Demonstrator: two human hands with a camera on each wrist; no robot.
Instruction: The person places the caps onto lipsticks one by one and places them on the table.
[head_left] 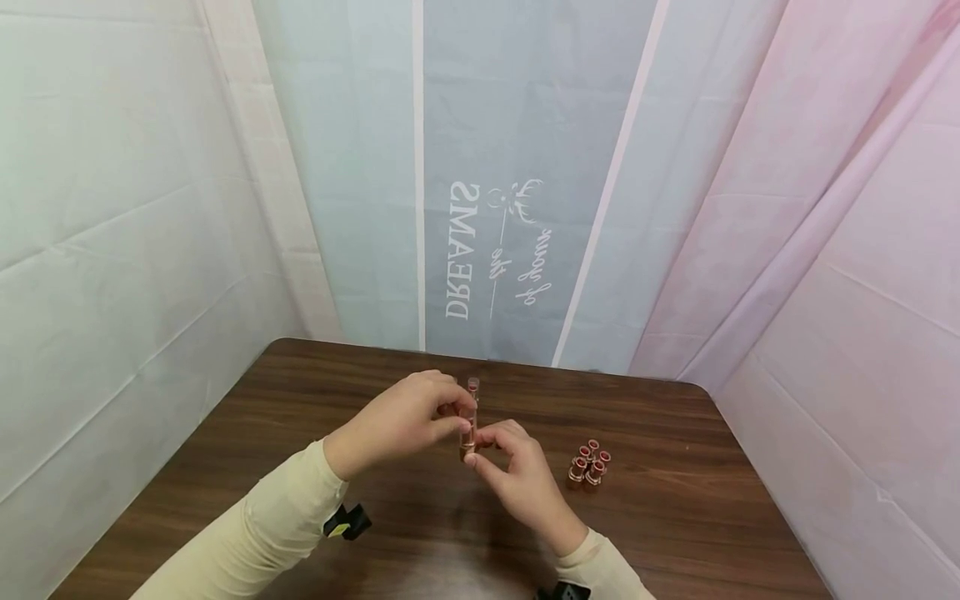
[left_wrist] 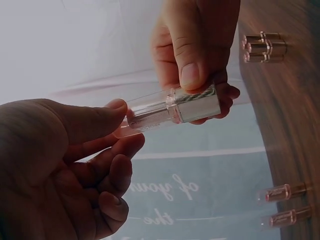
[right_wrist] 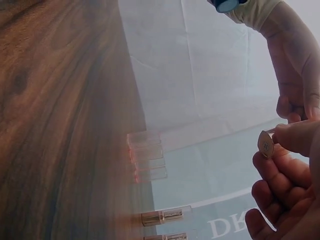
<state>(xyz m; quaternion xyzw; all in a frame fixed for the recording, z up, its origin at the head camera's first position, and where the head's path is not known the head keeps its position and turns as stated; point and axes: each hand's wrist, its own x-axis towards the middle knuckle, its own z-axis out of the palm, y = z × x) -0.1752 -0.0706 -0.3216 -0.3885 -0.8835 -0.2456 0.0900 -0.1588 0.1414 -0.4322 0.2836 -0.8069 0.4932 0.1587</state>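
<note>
Between the two hands is a lipstick tube with a shiny gold base (left_wrist: pixel 200 105) and a clear cap (left_wrist: pixel 146 106) over its upper part. My left hand (head_left: pixel 405 421) pinches the clear cap near its end between thumb and fingers. From the other side my right hand (head_left: pixel 521 475) holds the gold base, thumb on one face and fingers behind. In the head view the tube is upright above the table, partly covered by the left fingers. The right wrist view shows the flat base end (right_wrist: pixel 265 145) at the right fingertips.
Several uncapped lipsticks (head_left: pixel 589 463) stand clustered on the wooden table (head_left: pixel 675 517), right of the hands. Capped lipsticks (left_wrist: pixel 281 192) stand behind the hands. Several loose clear caps (right_wrist: pixel 147 152) stand near them. Fabric curtains (head_left: pixel 360 208) surround the table's back and sides.
</note>
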